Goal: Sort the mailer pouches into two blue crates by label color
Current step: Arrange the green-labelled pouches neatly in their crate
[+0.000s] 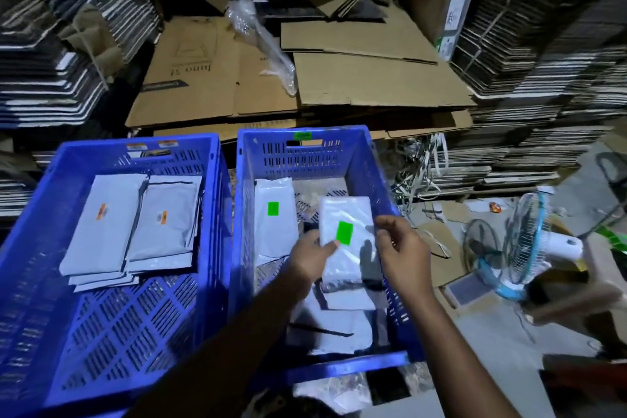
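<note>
Counting first: two blue crates side by side, the left crate [112,159] off to the left of my hands and the right crate [356,159] directly under them. In the left crate I see two grey pouches on top, each with an orange label, one orange-label pouch [101,224] and a second orange-label pouch [166,217] beside it, with edges of more showing beneath; how many, I cannot tell. In the right crate, two green labels show: one green-label pouch [274,214] lying beyond my left hand, and the held pouch [349,241] between my hands.

My left hand [310,260] is closed on the held pouch's left edge, thumb pressed on top just beside the green label [344,233]. My right hand [403,254] sits at the pouch's right edge, fingers curled with a small gap between thumb and forefinger; whether it actually pinches the plastic, I cannot tell.

More white pouches [336,326] lie under my forearms nearer me, partly covered, their labels hidden. Right of my right hand, a fan [529,237] stands on the floor. Beyond both crates, flattened cardboard [373,78] lies stacked in dim light.
</note>
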Tool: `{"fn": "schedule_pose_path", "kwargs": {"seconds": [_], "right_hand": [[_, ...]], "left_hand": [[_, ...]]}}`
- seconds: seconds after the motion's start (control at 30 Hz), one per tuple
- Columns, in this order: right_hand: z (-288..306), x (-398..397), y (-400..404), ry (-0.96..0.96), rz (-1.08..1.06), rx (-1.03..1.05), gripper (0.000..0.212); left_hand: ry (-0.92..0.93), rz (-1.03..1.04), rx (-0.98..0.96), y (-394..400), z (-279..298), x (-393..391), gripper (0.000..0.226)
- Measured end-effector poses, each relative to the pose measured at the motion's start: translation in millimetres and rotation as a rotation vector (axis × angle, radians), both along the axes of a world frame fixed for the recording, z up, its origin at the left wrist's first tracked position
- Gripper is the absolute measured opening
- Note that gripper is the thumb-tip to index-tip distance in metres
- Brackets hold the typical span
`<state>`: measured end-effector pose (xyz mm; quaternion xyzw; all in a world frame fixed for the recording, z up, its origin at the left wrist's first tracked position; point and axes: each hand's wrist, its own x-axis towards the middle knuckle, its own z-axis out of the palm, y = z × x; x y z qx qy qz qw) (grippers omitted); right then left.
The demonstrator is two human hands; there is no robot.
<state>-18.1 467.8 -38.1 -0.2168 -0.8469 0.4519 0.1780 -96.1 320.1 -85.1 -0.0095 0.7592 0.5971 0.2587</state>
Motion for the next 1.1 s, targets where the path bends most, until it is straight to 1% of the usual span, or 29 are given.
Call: {"fn": "schedule_pose_path", "kwargs": {"seconds": [0.03, 0.1, 0.13, 0.2, 0.23, 0.27, 0.3, 0.33, 0.4, 0.43, 0.5, 0.57, 0.6, 0.63, 0.7, 0.77, 0.83, 0.9, 0.93, 1.0, 1.07, 1.1], "right_hand": [[3.3, 0.2, -4.1, -0.016, 0.073, -0.002, 0.028], [6.2, -3.2, -17.3, -0.072, 0.225, -0.086, 0.041], [6.0, -6.8, -24.3, -0.081, 0.260, -0.148, 0.046], [-1.0, -16.6, -33.3, -0.063, 0.225, -0.206, 0.055], [-5.3, -22.9, -35.5, -0.072, 0.204, -0.194, 0.053], [-8.5, -29.2, -37.2, -0.089, 0.204, -0.169, 0.047], [-12.5, -35.7, -37.8, -0.105, 0.224, -0.156, 0.040], [-15.1, -42.1, -38.7, -0.109, 0.248, -0.163, 0.035], [-20.1, -57.6, -37.2, -0.114, 0.236, -0.162, 0.034], [-23.0, -67.7, -35.6, -0.122, 0.205, -0.147, 0.034], [-31.8, -92.3, -34.8, -0.159, 0.193, -0.124, 0.034], [-44.1, -122.1, -39.8, -0.246, 0.270, -0.085, 0.035], [-50.6, -137.3, -45.6, -0.299, 0.314, -0.069, 0.036], [-56.9, -150.9, -52.6, -0.355, 0.348, -0.062, 0.036], [-71.1, -175.5, -65.5, -0.453, 0.409, -0.064, 0.036], [-87.5, -196.0, -74.0, -0.525, 0.464, -0.040, 0.039], [-104.2, -208.1, -78.3, -0.620, 0.512, 0.076, 0.050], [-113.7, -211.7, -80.0, -0.684, 0.515, 0.324, 0.066], [-114.8, -211.7, -80.8, -0.667, 0.503, 0.456, 0.070], [-115.9, -212.1, -82.1, -0.555, 0.534, 0.624, 0.072], [-121.0, -215.7, -83.9, -0.492, 0.688, 0.737, 0.072], [-126.1, -217.0, -85.8, -0.509, 0.775, 0.790, 0.072]], "left_hand": [[0.015, 0.071, 0.094, -6.5, 8.5, -4.1, 0.005], [0.054, 0.144, 0.252, -15.2, 27.6, -6.4, 0.008], [0.095, 0.162, 0.269, -18.1, 33.6, -6.6, 0.009], [0.141, 0.191, 0.290, -23.8, 37.3, -4.4, 0.012], [0.146, 0.200, 0.304, -26.9, 34.5, -3.8, 0.013], [0.158, 0.194, 0.270, -30.8, 32.2, -4.4, 0.015], [0.172, 0.191, 0.225, -34.7, 31.1, -6.2, 0.021], [0.194, 0.179, 0.139, -38.8, 30.0, -10.4, 0.030], [0.265, 0.112, -0.069, -47.3, 37.1, -19.0, 0.051], [0.322, 0.077, -0.183, -52.5, 41.1, -24.6, 0.058], [0.510, 0.042, -0.361, -64.0, 50.3, -38.0, 0.057], [0.745, -0.031, -0.535, -79.1, 54.2, -55.4, 0.051], [0.824, -0.084, -0.643, -86.9, 51.8, -66.1, 0.050], [0.863, -0.130, -0.755, -94.1, 47.8, -75.1, 0.051], [0.822, -0.189, -0.915, -103.9, 38.5, -83.5, 0.056], [0.771, -0.183, -0.938, -107.1, 31.8, -86.7, 0.058], [0.752, -0.115, -0.889, -107.0, 28.4, -88.3, 0.060], [0.769, -0.057, -0.863, -105.7, 27.5, -89.0, 0.064], [0.790, -0.020, -0.847, -105.9, 25.4, -89.3, 0.063], [0.858, 0.062, -0.811, -105.2, 21.7, -87.1, 0.057], [0.959, 0.120, -0.823, -105.3, 14.5, -83.7, 0.050], [0.994, 0.136, -0.840, -105.4, 11.5, -82.4, 0.048]]}}
